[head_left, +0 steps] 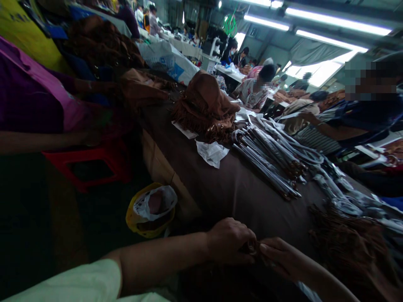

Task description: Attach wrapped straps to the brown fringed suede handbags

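Observation:
My left hand (228, 241) and my right hand (278, 258) meet low in the view above a dark brown cloth-covered table (239, 197). Pinched between their fingers is a small metal fitting (252, 247), partly hidden and too small to identify. Brown suede fringe (346, 243) lies in a heap just right of my right hand. Farther up the table lie bundled straps with metal ends (267, 161), and beyond them stands a brown fringed bag (204, 105).
White paper (211, 153) lies near the bundled straps. Below the table edge sit a yellow bin with a plastic bag (151, 209) and a red stool (88, 163). A co-worker's arm (327, 130) reaches in at right, and several people work along tables behind.

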`<act>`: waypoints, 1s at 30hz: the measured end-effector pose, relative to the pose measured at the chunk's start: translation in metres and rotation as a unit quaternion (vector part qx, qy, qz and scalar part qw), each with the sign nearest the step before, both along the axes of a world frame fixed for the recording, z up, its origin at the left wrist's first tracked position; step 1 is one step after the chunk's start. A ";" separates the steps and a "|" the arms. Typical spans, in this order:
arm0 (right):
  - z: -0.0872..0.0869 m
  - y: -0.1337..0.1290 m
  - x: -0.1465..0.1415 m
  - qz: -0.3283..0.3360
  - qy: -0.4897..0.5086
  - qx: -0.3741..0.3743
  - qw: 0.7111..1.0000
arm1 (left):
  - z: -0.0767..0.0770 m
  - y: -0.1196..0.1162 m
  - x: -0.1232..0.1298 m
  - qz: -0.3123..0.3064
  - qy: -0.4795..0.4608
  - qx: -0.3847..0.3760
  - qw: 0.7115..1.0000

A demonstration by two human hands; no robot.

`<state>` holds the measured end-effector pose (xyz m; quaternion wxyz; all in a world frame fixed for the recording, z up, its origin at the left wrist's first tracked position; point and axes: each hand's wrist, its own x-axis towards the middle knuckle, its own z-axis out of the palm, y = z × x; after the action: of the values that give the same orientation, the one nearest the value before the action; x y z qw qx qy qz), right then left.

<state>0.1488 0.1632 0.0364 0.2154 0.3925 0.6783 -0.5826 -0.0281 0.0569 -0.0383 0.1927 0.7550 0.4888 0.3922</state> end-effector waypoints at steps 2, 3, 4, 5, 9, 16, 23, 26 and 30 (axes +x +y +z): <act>0.005 0.012 -0.001 0.001 0.011 -0.055 0.998 | 0.010 -0.002 0.006 0.001 0.041 -0.024 0.999; 0.007 0.017 -0.003 0.000 0.020 -0.080 0.997 | 0.014 -0.003 0.010 0.005 0.057 -0.044 0.997; 0.008 0.021 -0.005 -0.002 0.028 -0.102 0.994 | 0.016 -0.004 0.012 0.012 0.068 -0.066 0.995; 0.009 0.024 -0.006 0.001 0.029 -0.123 0.992 | 0.017 -0.005 0.015 0.019 0.073 -0.085 0.993; 0.009 0.028 -0.012 0.026 0.006 -0.163 0.986 | 0.015 -0.009 0.016 0.019 0.050 -0.100 0.994; 0.010 0.014 -0.007 0.031 0.008 -0.167 0.985 | 0.016 -0.015 0.011 -0.039 0.062 -0.068 0.995; 0.001 -0.006 0.007 -0.019 0.023 -0.119 0.992 | 0.011 -0.017 0.014 -0.013 0.062 -0.152 0.986; -0.005 -0.016 0.008 -0.039 0.022 -0.043 0.998 | 0.006 -0.015 0.013 -0.004 0.045 -0.176 0.983; -0.010 -0.033 0.009 -0.081 0.052 0.047 0.994 | 0.005 -0.013 0.011 0.010 0.050 -0.187 0.981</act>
<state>0.1577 0.1305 0.0260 0.1132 0.4245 0.6812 -0.5856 -0.0171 0.0443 -0.0329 0.3018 0.7198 0.5697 0.2574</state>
